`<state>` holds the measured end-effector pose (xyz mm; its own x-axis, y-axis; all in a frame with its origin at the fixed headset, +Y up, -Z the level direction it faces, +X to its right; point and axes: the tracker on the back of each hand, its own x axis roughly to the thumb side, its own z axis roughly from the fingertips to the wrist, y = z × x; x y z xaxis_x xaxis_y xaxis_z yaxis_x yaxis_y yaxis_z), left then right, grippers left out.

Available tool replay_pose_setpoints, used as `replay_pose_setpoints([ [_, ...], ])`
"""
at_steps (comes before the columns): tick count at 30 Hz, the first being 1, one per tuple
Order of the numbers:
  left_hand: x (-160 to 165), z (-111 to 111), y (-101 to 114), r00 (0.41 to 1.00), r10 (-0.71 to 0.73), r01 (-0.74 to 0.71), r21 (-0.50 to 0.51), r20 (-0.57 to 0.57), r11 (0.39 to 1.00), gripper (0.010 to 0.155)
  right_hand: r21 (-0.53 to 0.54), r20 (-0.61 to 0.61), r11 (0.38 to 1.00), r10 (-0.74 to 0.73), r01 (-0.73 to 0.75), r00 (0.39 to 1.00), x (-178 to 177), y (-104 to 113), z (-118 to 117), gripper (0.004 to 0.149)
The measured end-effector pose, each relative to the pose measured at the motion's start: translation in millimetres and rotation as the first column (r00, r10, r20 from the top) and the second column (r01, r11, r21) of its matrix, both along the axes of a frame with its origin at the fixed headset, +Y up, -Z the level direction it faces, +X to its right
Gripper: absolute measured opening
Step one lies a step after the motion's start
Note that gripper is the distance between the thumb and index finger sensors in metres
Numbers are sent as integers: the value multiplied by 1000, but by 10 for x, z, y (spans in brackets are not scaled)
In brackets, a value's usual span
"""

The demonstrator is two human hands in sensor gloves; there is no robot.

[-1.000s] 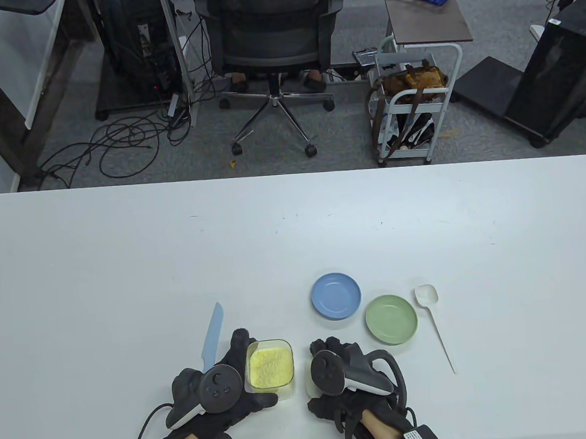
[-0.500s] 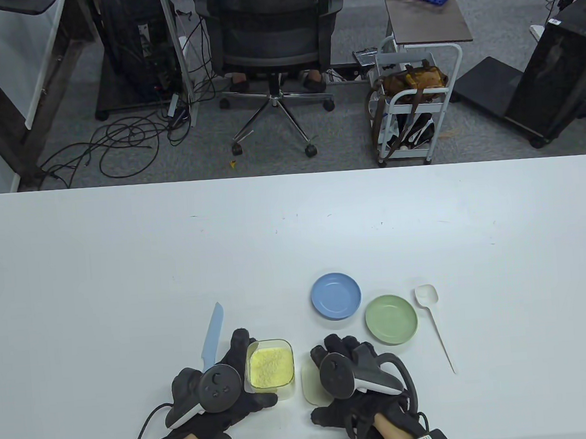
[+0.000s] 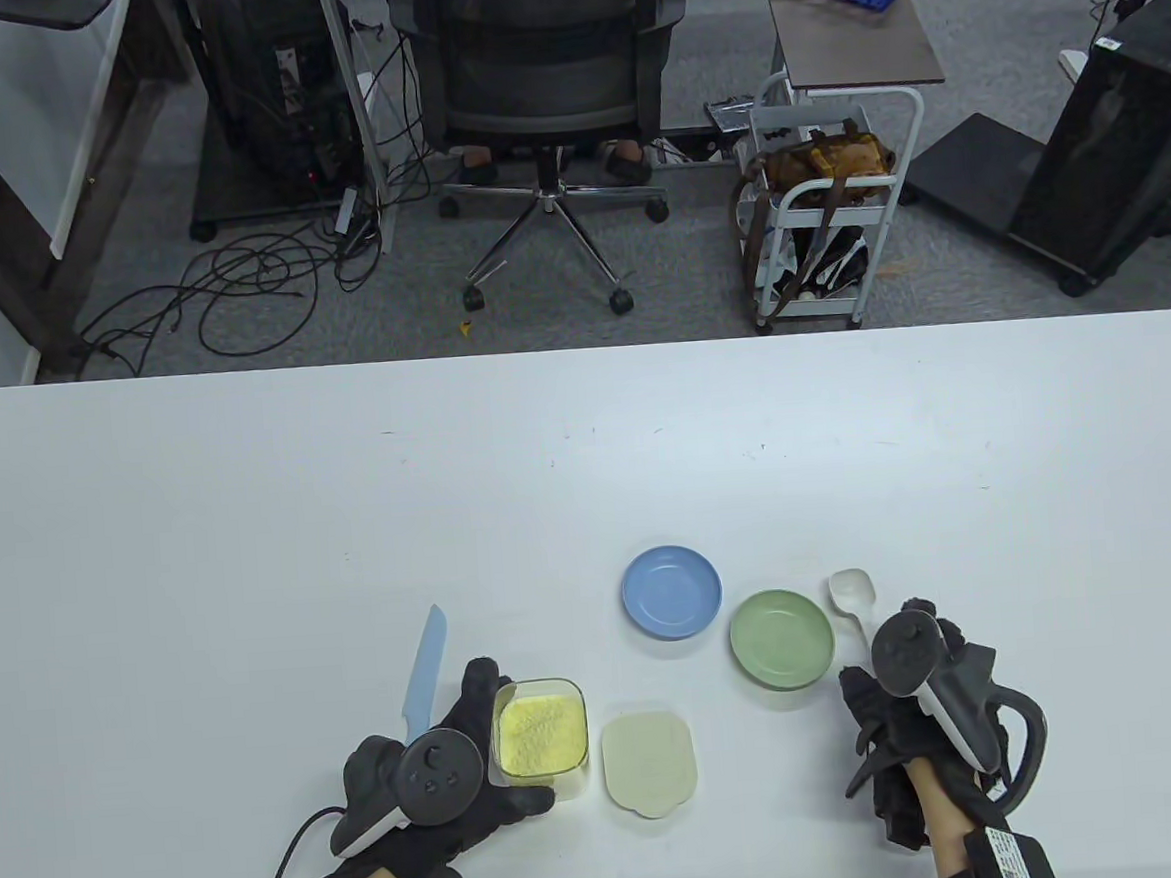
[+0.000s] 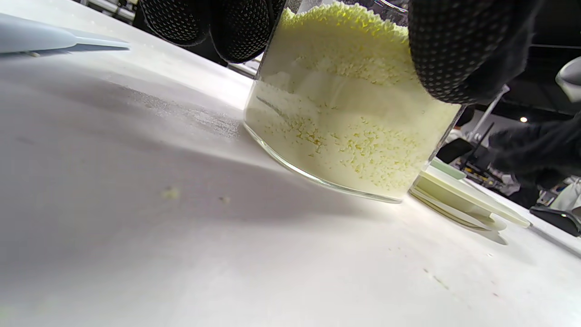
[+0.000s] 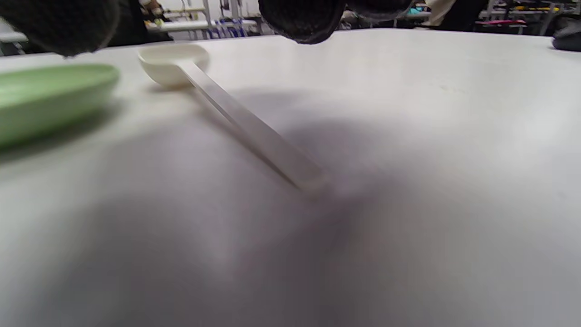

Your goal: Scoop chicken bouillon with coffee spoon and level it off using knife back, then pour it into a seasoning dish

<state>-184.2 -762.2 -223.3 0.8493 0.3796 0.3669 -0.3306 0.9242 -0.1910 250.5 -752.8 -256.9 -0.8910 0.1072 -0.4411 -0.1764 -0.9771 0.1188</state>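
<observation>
A glass container of yellow chicken bouillon (image 3: 539, 731) (image 4: 354, 118) stands open near the table's front edge. My left hand (image 3: 487, 749) grips it, fingers (image 4: 454, 50) curled on its walls. Its cream lid (image 3: 649, 761) (image 4: 463, 195) lies flat just to the right. A light blue knife (image 3: 426, 671) (image 4: 45, 38) lies left of the left hand. The white coffee spoon (image 3: 852, 589) (image 5: 236, 113) lies on the table, untouched. My right hand (image 3: 892, 658) hovers over its handle, fingertips (image 5: 302, 20) above it and holding nothing. The green dish (image 3: 782, 638) (image 5: 50, 95) is empty, left of the spoon.
An empty blue dish (image 3: 671, 591) sits behind and left of the green one. The white table (image 3: 249, 503) stretches far back and to both sides. Beyond it are an office chair (image 3: 540, 71) and a white cart (image 3: 830, 201).
My right hand let go of the lid beside the container and moved right to hover over the spoon handle. The left hand and the container stayed put.
</observation>
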Motion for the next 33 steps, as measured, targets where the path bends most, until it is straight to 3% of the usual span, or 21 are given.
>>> replay_pose_setpoints([
  [4, -1, -2, 0, 1000, 1, -1, -3, 1, 1000, 127, -71, 34, 997, -32, 34, 999, 92, -231, -20, 82],
  [7, -1, -2, 0, 1000, 1, -1, -3, 1, 1000, 127, -57, 58, 997, -47, 51, 997, 134, -286, -51, 76],
  [14, -5, -4, 0, 1000, 2, -2, -8, 3, 1000, 127, -73, 113, 996, -32, 41, 993, 123, -295, -94, 61],
  [20, -6, -3, 2, 1000, -3, 3, -11, 5, 1000, 127, -24, 195, 991, -124, 131, 973, 210, -299, -163, 51],
  [33, -10, -9, 1, 1000, -1, 1, -19, 7, 1000, 126, -20, 199, 986, -161, 168, 967, 218, -292, -190, 43],
])
